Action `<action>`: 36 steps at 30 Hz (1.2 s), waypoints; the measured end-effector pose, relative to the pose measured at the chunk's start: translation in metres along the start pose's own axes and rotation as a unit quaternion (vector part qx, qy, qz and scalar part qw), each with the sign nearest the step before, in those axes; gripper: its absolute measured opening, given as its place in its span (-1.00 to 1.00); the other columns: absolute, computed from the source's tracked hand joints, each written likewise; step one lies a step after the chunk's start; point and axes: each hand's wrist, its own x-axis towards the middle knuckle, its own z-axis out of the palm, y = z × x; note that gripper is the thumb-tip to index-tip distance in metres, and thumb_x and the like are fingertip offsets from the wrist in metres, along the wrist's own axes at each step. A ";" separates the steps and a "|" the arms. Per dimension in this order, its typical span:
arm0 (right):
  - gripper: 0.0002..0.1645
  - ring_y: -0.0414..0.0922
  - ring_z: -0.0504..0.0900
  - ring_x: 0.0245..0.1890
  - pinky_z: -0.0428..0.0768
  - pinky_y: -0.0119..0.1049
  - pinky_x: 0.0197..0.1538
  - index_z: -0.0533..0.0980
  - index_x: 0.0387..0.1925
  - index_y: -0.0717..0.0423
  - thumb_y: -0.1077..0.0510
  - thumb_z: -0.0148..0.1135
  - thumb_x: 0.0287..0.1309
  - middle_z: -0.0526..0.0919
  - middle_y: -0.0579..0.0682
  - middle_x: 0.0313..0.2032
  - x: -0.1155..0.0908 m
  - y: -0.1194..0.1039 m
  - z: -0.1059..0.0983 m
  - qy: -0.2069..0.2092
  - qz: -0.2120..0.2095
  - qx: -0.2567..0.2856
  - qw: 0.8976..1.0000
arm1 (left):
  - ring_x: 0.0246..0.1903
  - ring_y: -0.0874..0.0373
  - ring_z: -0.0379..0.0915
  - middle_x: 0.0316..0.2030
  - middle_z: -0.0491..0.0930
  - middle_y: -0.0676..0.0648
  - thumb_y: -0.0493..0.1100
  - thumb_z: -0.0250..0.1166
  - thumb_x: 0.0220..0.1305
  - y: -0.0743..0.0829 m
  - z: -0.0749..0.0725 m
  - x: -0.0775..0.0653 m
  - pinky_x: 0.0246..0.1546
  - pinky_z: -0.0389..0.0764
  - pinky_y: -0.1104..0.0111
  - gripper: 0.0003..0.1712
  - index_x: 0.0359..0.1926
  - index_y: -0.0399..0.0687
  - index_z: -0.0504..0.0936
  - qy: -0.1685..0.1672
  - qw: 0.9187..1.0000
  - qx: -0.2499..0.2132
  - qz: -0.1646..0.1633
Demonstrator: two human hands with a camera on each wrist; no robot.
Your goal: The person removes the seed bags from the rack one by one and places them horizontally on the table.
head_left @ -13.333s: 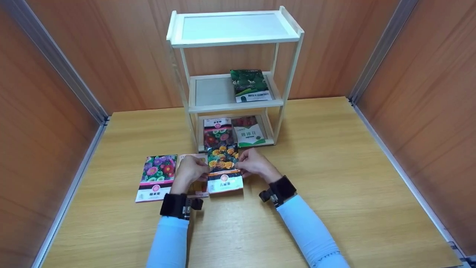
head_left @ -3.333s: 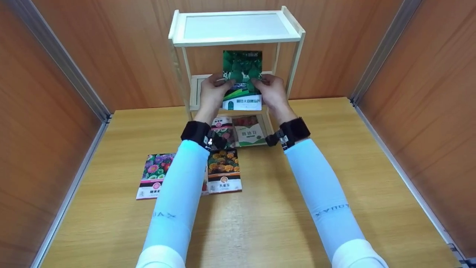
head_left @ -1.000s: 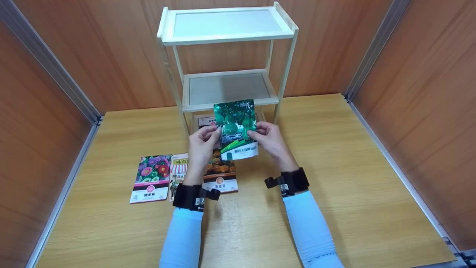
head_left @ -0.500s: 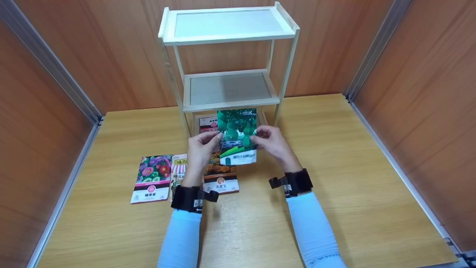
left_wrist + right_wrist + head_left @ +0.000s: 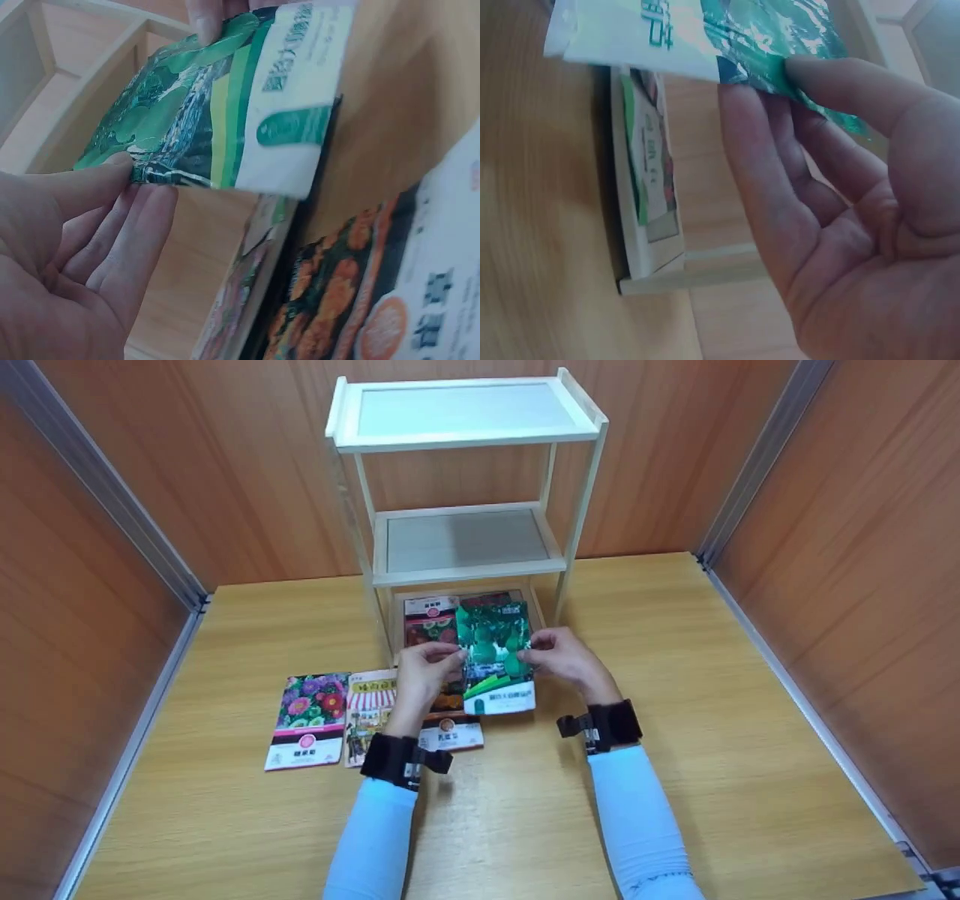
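Lowered from upper centre to the frame's middle, the green packet (image 5: 496,660) is pinched at its sides by left hand (image 5: 421,682) and right hand (image 5: 576,664), best moved evenly to avoid creasing.

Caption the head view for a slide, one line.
Left hand and right hand hold a green packet by its edges before a wooden shelf; three packets lie on the table.
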 end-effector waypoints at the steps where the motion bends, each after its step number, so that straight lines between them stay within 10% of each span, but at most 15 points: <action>1: -0.79 0.03 0.64 -0.13 0.69 -0.01 0.07 0.66 -0.13 0.10 0.07 0.40 0.32 0.61 0.09 -0.16 0.000 0.001 -0.001 0.001 0.008 -0.005 1.000 | -0.35 0.05 0.73 -0.26 0.76 -0.18 -0.27 0.49 0.26 -0.002 0.002 0.000 -0.25 0.77 0.25 -0.83 -0.14 -0.24 0.78 -0.004 1.000 -0.001 -0.004; 36: -0.80 -0.11 0.72 -0.50 0.74 -0.27 -0.34 0.68 -0.44 0.19 0.15 0.50 0.19 0.74 0.08 -0.44 0.009 0.026 0.002 -0.083 0.094 -0.129 0.984 | -0.47 0.04 0.73 -0.38 0.74 -0.16 -0.29 0.48 0.24 -0.021 0.015 -0.008 -0.38 0.76 0.25 -0.91 -0.32 -0.24 0.74 -0.063 0.979 0.147 -0.128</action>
